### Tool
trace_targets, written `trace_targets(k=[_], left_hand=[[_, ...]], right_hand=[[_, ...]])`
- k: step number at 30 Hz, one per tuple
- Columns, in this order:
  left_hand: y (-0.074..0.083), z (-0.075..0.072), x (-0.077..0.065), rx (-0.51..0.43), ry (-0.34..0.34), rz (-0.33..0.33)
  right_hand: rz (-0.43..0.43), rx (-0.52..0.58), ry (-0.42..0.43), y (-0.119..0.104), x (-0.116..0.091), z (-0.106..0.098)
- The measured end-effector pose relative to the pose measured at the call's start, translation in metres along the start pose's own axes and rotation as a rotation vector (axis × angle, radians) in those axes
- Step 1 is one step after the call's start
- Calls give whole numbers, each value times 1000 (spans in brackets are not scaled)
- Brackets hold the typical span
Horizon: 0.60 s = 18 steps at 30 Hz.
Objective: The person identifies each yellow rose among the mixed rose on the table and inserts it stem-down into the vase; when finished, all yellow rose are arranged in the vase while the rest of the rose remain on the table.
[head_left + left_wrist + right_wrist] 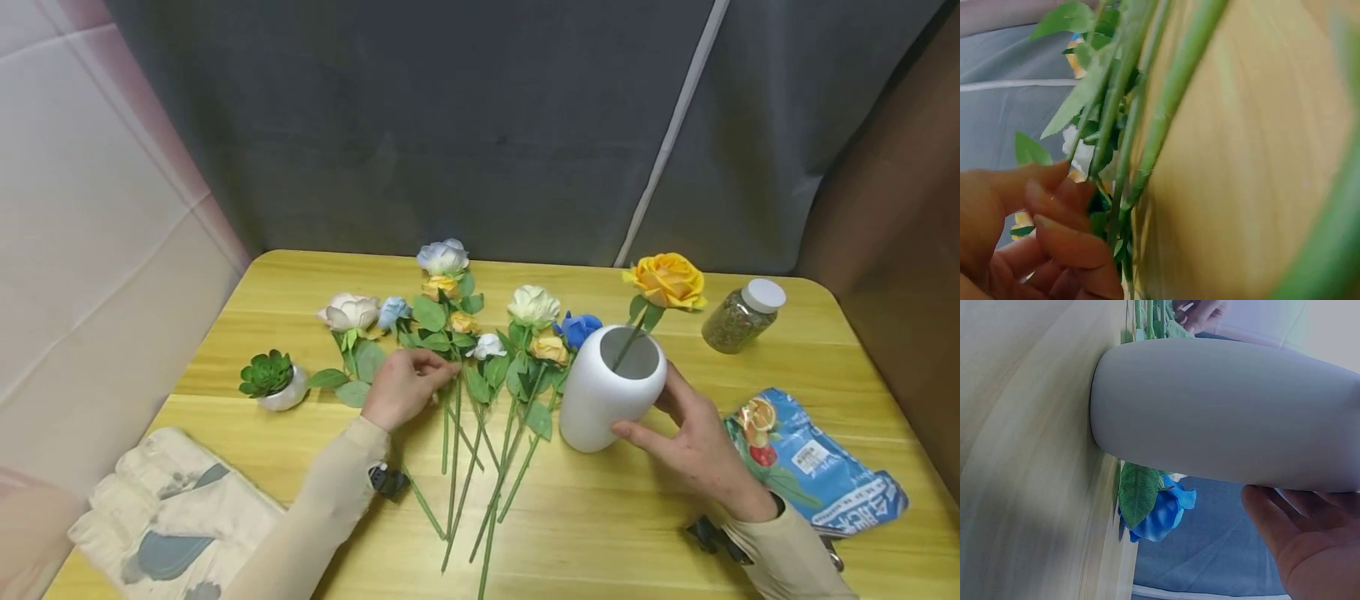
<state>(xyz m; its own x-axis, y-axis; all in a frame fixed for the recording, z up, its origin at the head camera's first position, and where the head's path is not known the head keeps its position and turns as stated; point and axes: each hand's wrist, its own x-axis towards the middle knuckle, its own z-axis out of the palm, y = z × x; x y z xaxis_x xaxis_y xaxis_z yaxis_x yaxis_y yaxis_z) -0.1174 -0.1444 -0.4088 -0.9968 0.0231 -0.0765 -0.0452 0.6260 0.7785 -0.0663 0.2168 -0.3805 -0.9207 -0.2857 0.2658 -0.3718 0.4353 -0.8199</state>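
Note:
My left hand [402, 387] pinches a thin green flower stem [1099, 119] between thumb and fingertips, among several stems lying close together. Beyond those fingers lie the flower heads: a lilac-white bloom [443, 257], small orange ones, a white flower [487, 346], a cream bloom [534, 305] and a blue rose [577, 329]. With thumb in front and fingers behind, my right hand [693, 442] holds a white vase [600, 400] by its right side. The vase stands upright on the table, and one orange-yellow rose [666, 282] leans out of its mouth.
Far left are a potted succulent [268, 375] and pale gloves [180, 517]. A white-lidded jar [742, 317] stands at the back right, and a blue packet [813, 462] lies right of my right hand. A dark curtain [420, 125] hangs behind the wooden table [600, 533].

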Motion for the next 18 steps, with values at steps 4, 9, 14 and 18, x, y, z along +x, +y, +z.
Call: trace_targets(k=[4, 9, 14, 18], left_hand=[[6, 4, 5, -15, 23, -12], [9, 8, 8, -81, -26, -69], [8, 9, 9, -108, -43, -73], [7, 3, 8, -178, -49, -79]], right_hand=[[-3, 3, -2, -1, 0, -1], [-12, 9, 2, -1, 0, -1], [-10, 19, -2, -2, 0, -1], [-10, 9, -3, -1, 0, -1]])
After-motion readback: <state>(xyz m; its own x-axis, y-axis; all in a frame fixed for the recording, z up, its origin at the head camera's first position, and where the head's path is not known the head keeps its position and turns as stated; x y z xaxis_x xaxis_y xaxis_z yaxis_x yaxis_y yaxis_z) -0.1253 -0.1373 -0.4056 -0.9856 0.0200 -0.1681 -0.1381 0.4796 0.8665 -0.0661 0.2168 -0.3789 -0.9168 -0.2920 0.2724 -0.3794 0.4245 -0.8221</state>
